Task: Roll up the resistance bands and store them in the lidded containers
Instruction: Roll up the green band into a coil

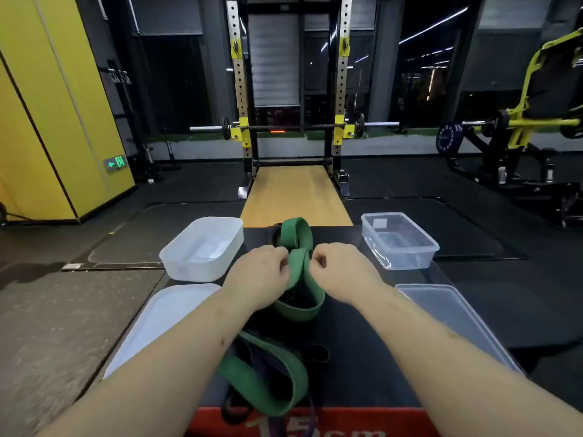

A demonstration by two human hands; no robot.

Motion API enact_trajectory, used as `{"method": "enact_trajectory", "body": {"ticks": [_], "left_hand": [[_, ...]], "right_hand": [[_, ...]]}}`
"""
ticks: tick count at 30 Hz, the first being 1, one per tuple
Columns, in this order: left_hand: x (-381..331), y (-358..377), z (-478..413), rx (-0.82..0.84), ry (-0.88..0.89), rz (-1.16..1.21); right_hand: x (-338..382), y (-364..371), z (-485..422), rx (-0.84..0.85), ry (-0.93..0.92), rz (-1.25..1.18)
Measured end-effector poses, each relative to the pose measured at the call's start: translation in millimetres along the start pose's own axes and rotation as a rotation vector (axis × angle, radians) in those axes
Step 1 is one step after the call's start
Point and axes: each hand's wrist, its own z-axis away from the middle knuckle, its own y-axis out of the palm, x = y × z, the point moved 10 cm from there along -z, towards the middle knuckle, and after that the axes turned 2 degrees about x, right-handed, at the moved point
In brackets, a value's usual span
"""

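Observation:
A green resistance band is looped in the middle of a black box top. My left hand and my right hand both grip it from either side, fingers curled round the strap. Its far loop rises behind my hands; a near loop hangs below them. A second green band lies tangled with a purple band and a black band near the front edge. An open white container stands at the left, an open clear container at the right.
A white lid lies in front of the white container and a clear lid in front of the clear one. The box has a red front edge. Beyond are a squat rack with a barbell, a wooden platform and a yellow wall.

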Motion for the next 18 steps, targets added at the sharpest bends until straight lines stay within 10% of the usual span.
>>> {"method": "enact_trajectory", "body": {"ticks": [18], "left_hand": [[31.2,59.1,16.6,0.209,-0.058,-0.555]], "right_hand": [[-19.4,71.0,22.9,0.139,0.062,0.026]]}}
